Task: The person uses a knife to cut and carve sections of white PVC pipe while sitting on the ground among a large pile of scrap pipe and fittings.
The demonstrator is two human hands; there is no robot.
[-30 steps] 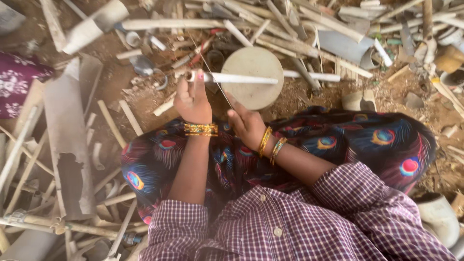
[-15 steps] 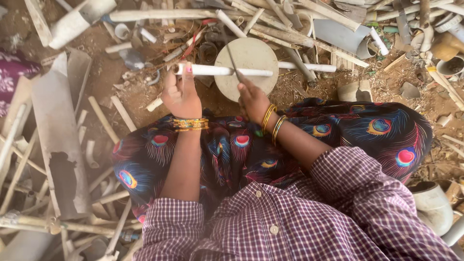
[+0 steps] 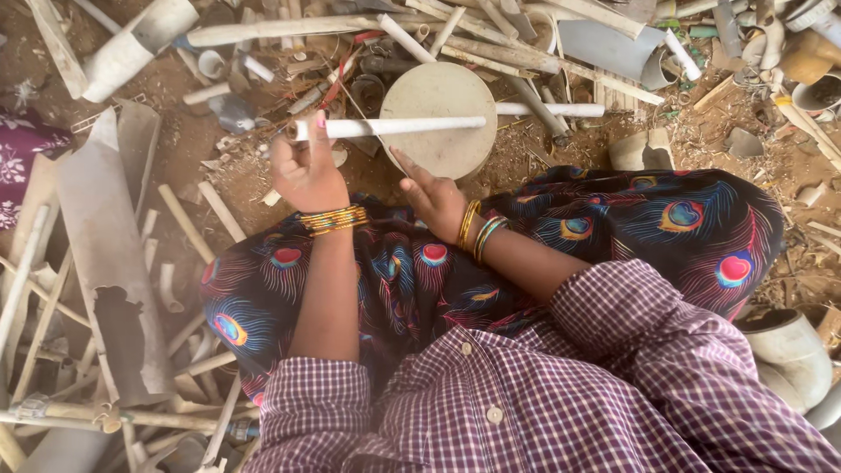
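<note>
Our left hand (image 3: 307, 171) still grips the thin white plastic pipe (image 3: 394, 127) across the round pale disc (image 3: 438, 118), while our right hand (image 3: 434, 197), now drawn back from it, hangs open and empty.

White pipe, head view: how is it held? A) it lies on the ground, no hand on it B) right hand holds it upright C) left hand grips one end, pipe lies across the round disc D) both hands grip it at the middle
C: the left hand grips the end of the white pipe, which crosses the round disc; the right hand is open below it.
</note>
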